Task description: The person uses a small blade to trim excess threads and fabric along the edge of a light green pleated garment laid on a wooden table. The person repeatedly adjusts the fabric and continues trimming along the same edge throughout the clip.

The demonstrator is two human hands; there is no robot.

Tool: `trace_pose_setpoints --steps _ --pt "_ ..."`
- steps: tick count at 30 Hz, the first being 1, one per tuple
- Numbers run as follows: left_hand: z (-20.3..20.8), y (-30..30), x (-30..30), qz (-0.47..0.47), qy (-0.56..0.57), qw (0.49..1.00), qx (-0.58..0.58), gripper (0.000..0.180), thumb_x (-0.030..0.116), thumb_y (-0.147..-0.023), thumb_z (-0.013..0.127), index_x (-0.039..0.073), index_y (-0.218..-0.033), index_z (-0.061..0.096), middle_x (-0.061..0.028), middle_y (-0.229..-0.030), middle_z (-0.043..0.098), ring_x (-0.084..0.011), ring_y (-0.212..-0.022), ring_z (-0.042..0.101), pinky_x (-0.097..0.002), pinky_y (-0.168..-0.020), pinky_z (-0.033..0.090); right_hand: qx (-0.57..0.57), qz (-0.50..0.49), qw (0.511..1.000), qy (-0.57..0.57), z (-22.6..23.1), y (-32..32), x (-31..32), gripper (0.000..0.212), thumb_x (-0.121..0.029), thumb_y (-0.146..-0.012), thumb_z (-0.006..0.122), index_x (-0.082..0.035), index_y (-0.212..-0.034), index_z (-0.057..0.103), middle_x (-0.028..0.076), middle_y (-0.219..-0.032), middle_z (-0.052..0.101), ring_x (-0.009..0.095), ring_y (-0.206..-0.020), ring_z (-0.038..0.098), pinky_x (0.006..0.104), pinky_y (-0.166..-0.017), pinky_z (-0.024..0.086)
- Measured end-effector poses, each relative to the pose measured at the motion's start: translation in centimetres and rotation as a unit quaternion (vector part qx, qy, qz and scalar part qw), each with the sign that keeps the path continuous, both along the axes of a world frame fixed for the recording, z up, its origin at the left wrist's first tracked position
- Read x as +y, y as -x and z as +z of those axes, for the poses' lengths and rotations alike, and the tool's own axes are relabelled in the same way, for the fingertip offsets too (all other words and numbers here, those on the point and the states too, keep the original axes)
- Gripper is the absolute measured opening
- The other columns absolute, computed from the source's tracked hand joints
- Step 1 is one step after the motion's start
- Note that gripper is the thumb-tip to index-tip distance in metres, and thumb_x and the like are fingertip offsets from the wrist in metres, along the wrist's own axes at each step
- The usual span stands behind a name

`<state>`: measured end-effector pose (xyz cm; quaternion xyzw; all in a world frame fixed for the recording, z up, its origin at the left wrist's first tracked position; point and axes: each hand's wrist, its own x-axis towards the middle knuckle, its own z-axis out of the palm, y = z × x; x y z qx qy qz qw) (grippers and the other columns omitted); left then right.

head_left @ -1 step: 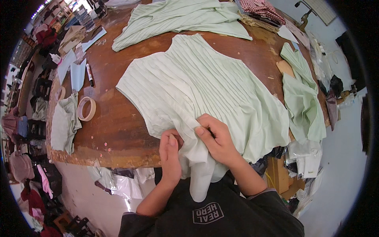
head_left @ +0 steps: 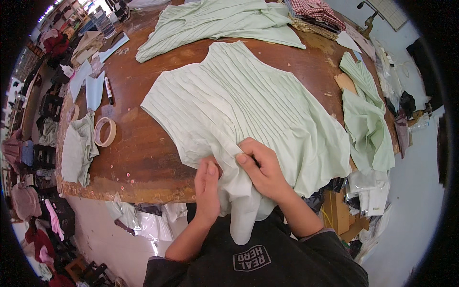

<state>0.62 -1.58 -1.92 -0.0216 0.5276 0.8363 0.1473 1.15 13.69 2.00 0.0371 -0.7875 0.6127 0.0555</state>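
At the worn brown wooden table, the right hand pinches pleated mint fabric; the left hand half-curls, grip unclear. Pale floor lies below.

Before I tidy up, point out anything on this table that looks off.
The wooden table looks worn: its near edge is scuffed and blotchy, with small pinkish spots scattered at the near left, whether stains or loose bits is unclear. The pleated pale green garment in the right hand shows no obvious damage.
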Motion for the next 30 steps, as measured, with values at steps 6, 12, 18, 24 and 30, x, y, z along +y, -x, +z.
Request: trace_pose_setpoints --steps 6,12,18,24,30 --pt "0.7 0.6 0.5 -0.084 -0.038 0.994 -0.065 0.022 0.02 -0.103 0.043 0.002 -0.107 0.056 -0.0002 -0.099 0.056 -0.007 -0.091 0.05 -0.0239 -0.083 0.041 0.047 0.027 0.998 -0.018 -0.1 0.2 0.0 0.01 -0.007 -0.093 0.057 0.002 -0.088 0.055 0.009 -0.081 0.052 0.02 -0.069 0.047 0.0278 -0.064 0.04" --pt "1.7 0.6 2.4 0.0 -0.049 0.991 -0.126 0.02 0.019 -0.104 0.045 0.003 -0.107 0.056 -0.0003 -0.099 0.058 -0.0045 -0.09 0.051 -0.0225 -0.08 0.043 0.04 -0.026 0.997 -0.06 0.2 0.4 0.3 0.013 -0.011 -0.092 0.058 0.0 -0.086 0.054 0.012 -0.072 0.047 0.026 -0.062 0.048 0.0331 -0.058 0.04" --pt "1.2 -0.2 2.4 -0.05 -0.146 0.98 -0.123 0.013 0.014 -0.101 0.049 0.004 -0.102 0.056 -0.0016 -0.1 0.058 -0.0041 -0.089 0.05 -0.0225 -0.077 0.043 0.103 -0.049 0.993 -0.012 -1.5 0.2 -0.1 0.013 -0.011 -0.091 0.06 -0.001 -0.086 0.054 0.011 -0.071 0.046 0.024 -0.059 0.045 0.0324 -0.056 0.04" --pt "0.7 0.3 1.1 0.018 0.044 0.995 0.093 0.009 0.011 -0.1 0.05 0.005 -0.094 0.053 0.0019 -0.09 0.052 -0.0048 -0.082 0.045 -0.0204 -0.075 0.039 0.096 -0.053 0.992 -0.069 -0.4 -0.2 1.1 0.012 -0.012 -0.091 0.062 0.0 -0.09 0.058 0.012 -0.07 0.052 0.022 -0.057 0.049 0.03 -0.055 0.041" --pt "1.0 0.6 0.9 0.036 0.111 0.988 0.1 0.011 0.013 -0.1 0.05 0.004 -0.095 0.052 0.0006 -0.088 0.049 -0.0074 -0.085 0.043 -0.0218 -0.08 0.037 0.047 -0.068 0.995 -0.047 -0.3 -0.2 1.2 0.013 -0.012 -0.092 0.062 0.001 -0.094 0.06 0.012 -0.07 0.056 0.021 -0.057 0.053 0.0293 -0.056 0.042"
